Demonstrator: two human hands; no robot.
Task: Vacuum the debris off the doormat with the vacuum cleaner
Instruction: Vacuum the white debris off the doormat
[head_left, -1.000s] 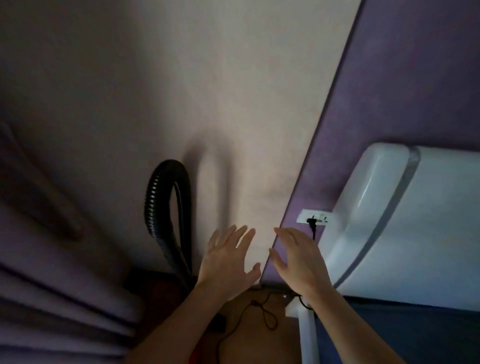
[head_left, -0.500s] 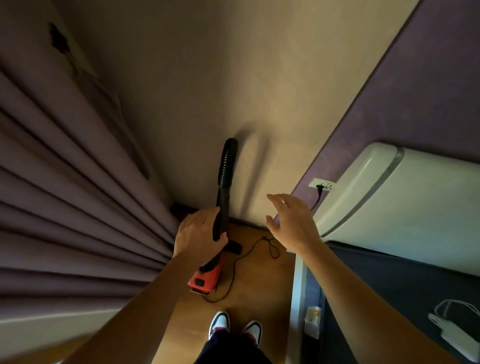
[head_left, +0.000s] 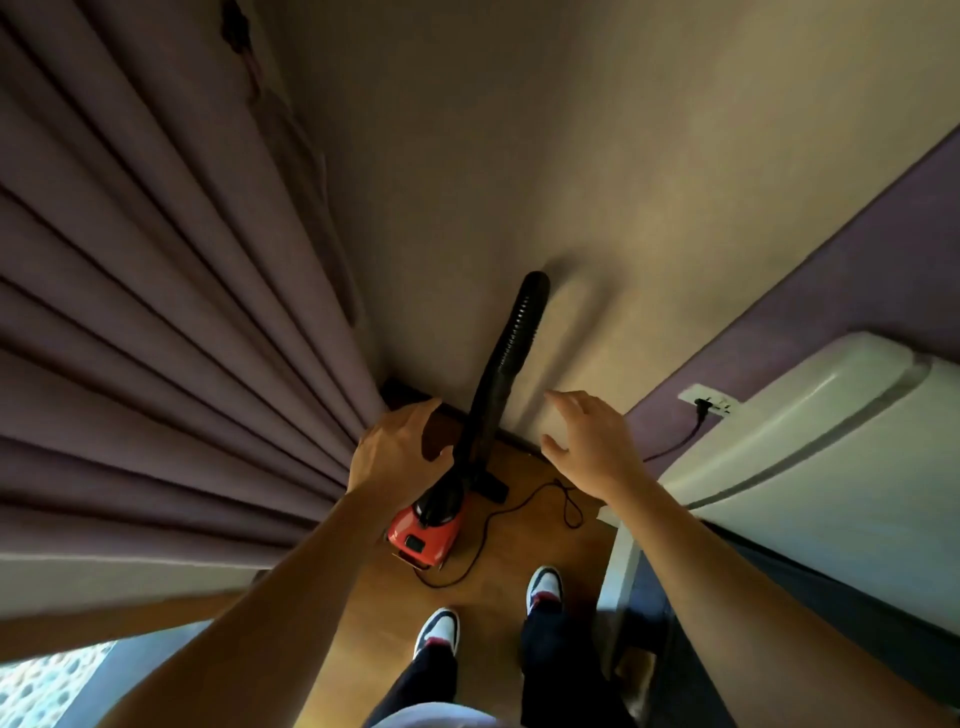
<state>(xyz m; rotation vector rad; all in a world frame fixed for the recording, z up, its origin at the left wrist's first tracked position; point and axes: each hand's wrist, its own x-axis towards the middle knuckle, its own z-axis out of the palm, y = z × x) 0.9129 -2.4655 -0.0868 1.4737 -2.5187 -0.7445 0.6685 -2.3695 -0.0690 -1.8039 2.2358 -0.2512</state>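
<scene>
Vacuuming had not begun: the vacuum cleaner (head_left: 426, 535) stood mid-frame on the floor (head_left: 524, 540). The left hand (head_left: 397, 454) cupped beside its hose (head_left: 511, 343), grip unclear; the right hand (head_left: 592, 447) hovered spread. No doormat showed.

Found vacuum cleaner (head_left: 431, 525) on floor (head_left: 550, 540) before wall (head_left: 519, 156), hose (head_left: 511, 353) rising behind it. Noted curtain (head_left: 156, 338) to left, outlet (head_left: 709, 402) and large unit (head_left: 831, 441) to right. Observed left hand (head_left: 397, 449) and right hand (head_left: 592, 444) flanking hose.

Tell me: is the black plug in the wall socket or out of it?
In. The plug sits in the white socket, and its cord hangs down from it along the wall.
</scene>
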